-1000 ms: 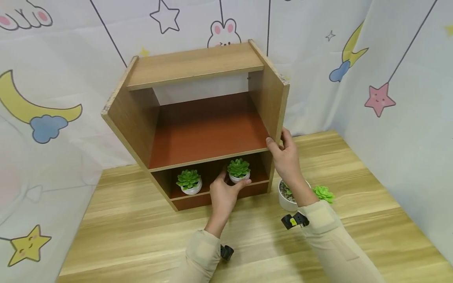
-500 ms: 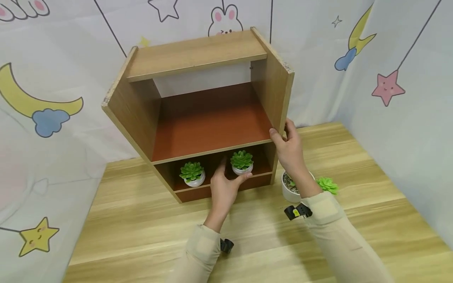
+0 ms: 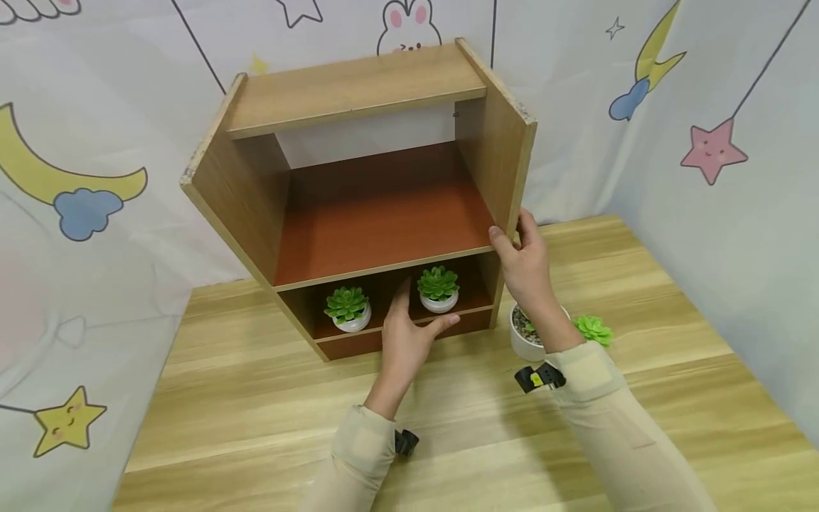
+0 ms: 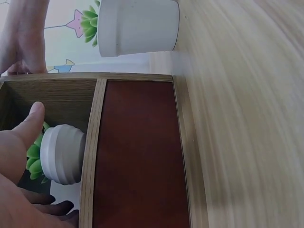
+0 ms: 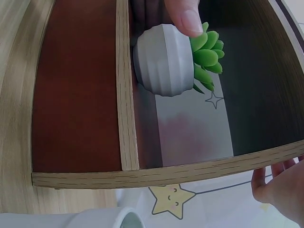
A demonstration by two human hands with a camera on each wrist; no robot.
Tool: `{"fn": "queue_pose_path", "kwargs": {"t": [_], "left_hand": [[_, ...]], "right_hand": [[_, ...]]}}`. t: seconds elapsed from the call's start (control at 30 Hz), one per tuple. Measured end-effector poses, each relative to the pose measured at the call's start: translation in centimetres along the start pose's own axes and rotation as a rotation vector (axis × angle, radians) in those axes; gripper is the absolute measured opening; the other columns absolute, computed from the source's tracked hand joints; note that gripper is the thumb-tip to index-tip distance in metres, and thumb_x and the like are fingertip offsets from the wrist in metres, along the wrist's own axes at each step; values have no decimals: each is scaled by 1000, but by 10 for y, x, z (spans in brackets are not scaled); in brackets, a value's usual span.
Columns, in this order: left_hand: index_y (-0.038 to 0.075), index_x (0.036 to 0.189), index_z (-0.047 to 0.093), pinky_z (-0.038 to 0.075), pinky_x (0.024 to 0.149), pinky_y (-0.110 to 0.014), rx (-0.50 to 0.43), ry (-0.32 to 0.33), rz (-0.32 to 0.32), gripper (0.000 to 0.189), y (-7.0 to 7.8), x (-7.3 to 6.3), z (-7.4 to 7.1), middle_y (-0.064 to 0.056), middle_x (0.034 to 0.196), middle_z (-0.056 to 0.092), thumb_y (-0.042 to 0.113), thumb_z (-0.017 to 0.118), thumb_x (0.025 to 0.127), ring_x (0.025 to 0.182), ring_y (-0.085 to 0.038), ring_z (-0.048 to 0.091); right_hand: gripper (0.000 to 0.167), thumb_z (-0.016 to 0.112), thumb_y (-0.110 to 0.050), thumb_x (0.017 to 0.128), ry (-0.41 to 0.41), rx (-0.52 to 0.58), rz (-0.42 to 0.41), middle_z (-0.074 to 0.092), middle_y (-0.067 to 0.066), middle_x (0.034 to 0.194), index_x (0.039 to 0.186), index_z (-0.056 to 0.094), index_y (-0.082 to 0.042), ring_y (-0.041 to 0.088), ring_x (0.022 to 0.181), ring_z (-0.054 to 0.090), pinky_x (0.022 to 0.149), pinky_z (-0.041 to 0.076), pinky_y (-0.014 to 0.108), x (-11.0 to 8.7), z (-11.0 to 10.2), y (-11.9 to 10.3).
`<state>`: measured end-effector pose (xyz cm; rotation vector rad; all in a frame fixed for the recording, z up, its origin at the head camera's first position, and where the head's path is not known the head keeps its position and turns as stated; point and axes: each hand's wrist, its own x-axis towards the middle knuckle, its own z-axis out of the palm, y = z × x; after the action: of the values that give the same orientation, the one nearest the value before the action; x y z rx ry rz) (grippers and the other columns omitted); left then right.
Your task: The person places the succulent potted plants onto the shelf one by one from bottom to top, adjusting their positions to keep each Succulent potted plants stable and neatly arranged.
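My left hand (image 3: 406, 341) reaches into the lower compartment of a wooden shelf unit (image 3: 358, 110). Its spread thumb and fingers stand around a small green succulent in a white pot (image 3: 439, 304), which sits on the compartment floor. The left wrist view shows gaps between this pot (image 4: 63, 154) and both thumb and fingers. My right hand (image 3: 527, 274) grips the unit's right side panel (image 3: 502, 156), thumb at the front edge and fingers around the outer side. To the left in the same compartment, another potted succulent (image 3: 350, 313) stands upright.
A larger white pot with pebbles (image 3: 526, 347) stands on the wooden table (image 3: 256, 427) right of the unit, partly hidden by the right forearm. Bright green leaves (image 3: 593, 330) show beside it. A patterned white curtain (image 3: 569, 163) hangs behind.
The left thumb and fingers have spread away from the right succulent's pot, which stays on the shelf. My right hand keeps its grip on the panel. The head view has shifted slightly.
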<state>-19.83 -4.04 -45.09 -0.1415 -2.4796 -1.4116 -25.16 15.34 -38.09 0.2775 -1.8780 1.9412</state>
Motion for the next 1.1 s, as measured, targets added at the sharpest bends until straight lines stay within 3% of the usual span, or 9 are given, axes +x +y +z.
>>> {"fn": "queue_pose_path", "kwargs": {"t": [0.47,1.1], "left_hand": [[13,154,33,32,108,-46,-6,-44,18,105,-3,-4,-7,-8,154,33,53,83,71,140,-26,30],[15,152,39,34,106,-47,16,-38,21,97,-3,-11,-21,-5,152,38,54,82,73,139,-24,33]], "right_hand": [[47,57,-11,98,5,-15,19,53,15,131,142,45,-1,19,116,50,92,45,35,-1,2,-1],[46,56,-11,97,28,-3,27,54,10,128,141,48,-1,18,115,50,91,44,35,-1,5,-2]]}}
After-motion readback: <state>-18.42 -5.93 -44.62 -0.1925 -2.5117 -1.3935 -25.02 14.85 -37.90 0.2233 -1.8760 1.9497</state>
